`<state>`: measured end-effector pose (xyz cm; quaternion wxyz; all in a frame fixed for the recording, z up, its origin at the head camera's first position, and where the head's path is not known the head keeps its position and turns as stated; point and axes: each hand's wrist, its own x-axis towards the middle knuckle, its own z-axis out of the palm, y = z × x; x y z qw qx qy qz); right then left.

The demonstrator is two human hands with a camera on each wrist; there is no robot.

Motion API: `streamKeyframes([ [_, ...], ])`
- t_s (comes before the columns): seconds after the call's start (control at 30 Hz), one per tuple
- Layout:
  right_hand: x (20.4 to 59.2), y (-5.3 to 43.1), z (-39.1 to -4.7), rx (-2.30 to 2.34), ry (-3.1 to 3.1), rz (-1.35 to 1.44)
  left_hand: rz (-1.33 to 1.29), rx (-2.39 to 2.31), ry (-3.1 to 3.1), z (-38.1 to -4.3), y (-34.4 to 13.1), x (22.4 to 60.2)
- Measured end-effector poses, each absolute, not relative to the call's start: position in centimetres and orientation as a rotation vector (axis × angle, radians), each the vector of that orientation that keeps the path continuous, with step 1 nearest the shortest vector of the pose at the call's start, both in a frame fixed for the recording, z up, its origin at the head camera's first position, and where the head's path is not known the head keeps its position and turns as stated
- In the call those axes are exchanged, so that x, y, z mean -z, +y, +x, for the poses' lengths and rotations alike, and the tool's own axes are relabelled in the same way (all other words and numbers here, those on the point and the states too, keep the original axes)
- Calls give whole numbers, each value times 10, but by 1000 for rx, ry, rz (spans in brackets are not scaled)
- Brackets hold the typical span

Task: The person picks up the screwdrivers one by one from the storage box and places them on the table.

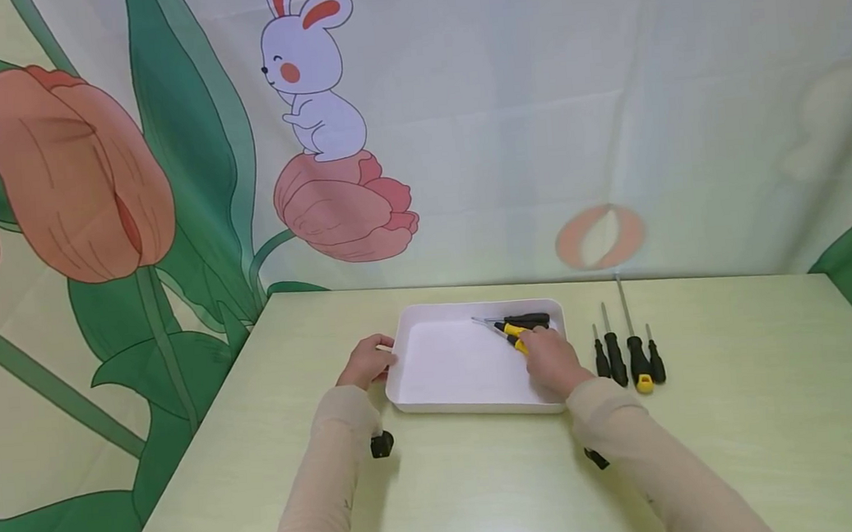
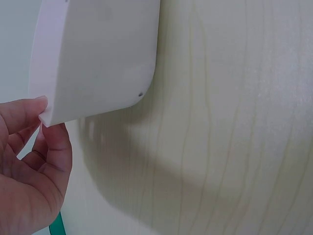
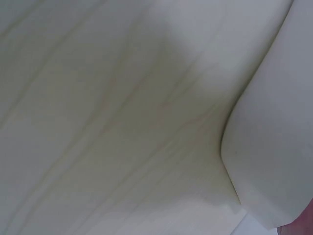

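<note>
A white rectangular tray (image 1: 448, 363) lies on the table in the head view. My left hand (image 1: 367, 361) is at its left side, and in the left wrist view the thumb and fingers pinch the tray's rim (image 2: 48, 116). Reaching over the right side, my right hand (image 1: 553, 362) holds a yellow-and-black screwdriver (image 1: 517, 343) by its handle, partly covered by the fingers. Beside it in the tray lie another yellow-and-black screwdriver (image 1: 508, 328) and black-handled screwdrivers (image 1: 529, 319). The right wrist view has only the tray's outer wall (image 3: 274, 132) and a sliver of hand.
Several screwdrivers (image 1: 616, 360) with black handles stand in a row right of the tray, shafts pointing away; one has a yellow end (image 1: 644, 384). Behind the pale wooden table (image 1: 478, 485) hangs a printed cloth (image 1: 476, 131) with tulips and a rabbit.
</note>
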<state>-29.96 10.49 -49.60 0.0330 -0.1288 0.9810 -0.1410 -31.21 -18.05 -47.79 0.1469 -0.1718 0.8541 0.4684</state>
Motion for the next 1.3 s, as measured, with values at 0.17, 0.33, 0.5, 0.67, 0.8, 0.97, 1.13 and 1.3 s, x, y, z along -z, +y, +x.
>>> streamKeyframes([
  [0.17,494,105,-299,386,3044,-403,-475,-1368,2461,-313,-180,480],
  [0.33,494,104,-299,367,3029,-393,-466,-1373,2462,-312,-179,479],
  [0.5,494,104,-301,358,3005,-396,-481,-1370,2462,-313,-179,478],
  [0.67,494,103,-302,411,2976,-397,-482,-1365,2467,-314,-180,480],
  [0.8,494,105,-304,495,2948,-386,-477,-1360,2471,-315,-180,481],
  [0.97,491,106,-304,744,2857,-333,-493,-1348,2468,-316,-180,480],
  [1.13,487,108,-303,917,2770,-308,-501,-1346,2464,-315,-180,479],
  [1.3,485,110,-305,1010,2733,-275,-493,-1348,2463,-313,-180,478],
])
